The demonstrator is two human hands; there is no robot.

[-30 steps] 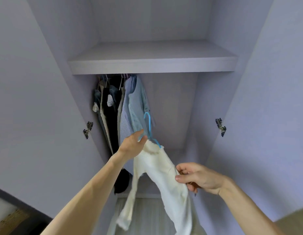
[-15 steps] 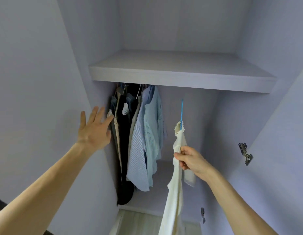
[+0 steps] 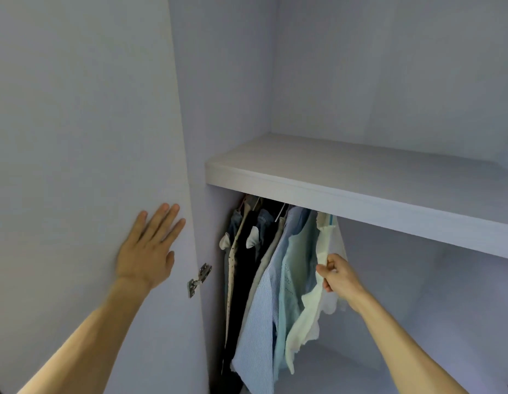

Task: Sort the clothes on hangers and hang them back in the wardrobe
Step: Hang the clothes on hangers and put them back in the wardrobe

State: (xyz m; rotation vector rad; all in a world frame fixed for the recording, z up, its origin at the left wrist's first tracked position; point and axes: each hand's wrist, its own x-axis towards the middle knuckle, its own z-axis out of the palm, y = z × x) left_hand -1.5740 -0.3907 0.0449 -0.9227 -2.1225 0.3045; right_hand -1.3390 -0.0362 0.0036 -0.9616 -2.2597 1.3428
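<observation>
White top (image 3: 312, 302) hangs at the right end of the row of clothes, under the shelf (image 3: 360, 180). A bit of its blue hanger (image 3: 331, 218) peeks out at the top, just below the shelf edge. The rail is hidden behind that edge, so I cannot tell if the hook sits on it. The right hand (image 3: 339, 277) pinches the front edge of the white top about halfway down, with its fingers curled round the cloth. Below the hand the top hangs loose, and its wavy hem is free.

Right beside it on the left, touching, is a green top (image 3: 295, 265). Next comes a striped shirt (image 3: 258, 322), then black clothes (image 3: 247, 265). They are all squeezed close together against the left wall of the wardrobe (image 3: 218, 109).

To the right of the white top there is lots of open room, with only the back wall (image 3: 403, 280) behind and the wardrobe floor (image 3: 346, 368) below.

The left hand (image 3: 149, 251) lies flat on the inside of the open door (image 3: 76, 137), fingers straight and a little spread, near the door's edge and just above the hinge (image 3: 198, 280). The two hands are well apart.
</observation>
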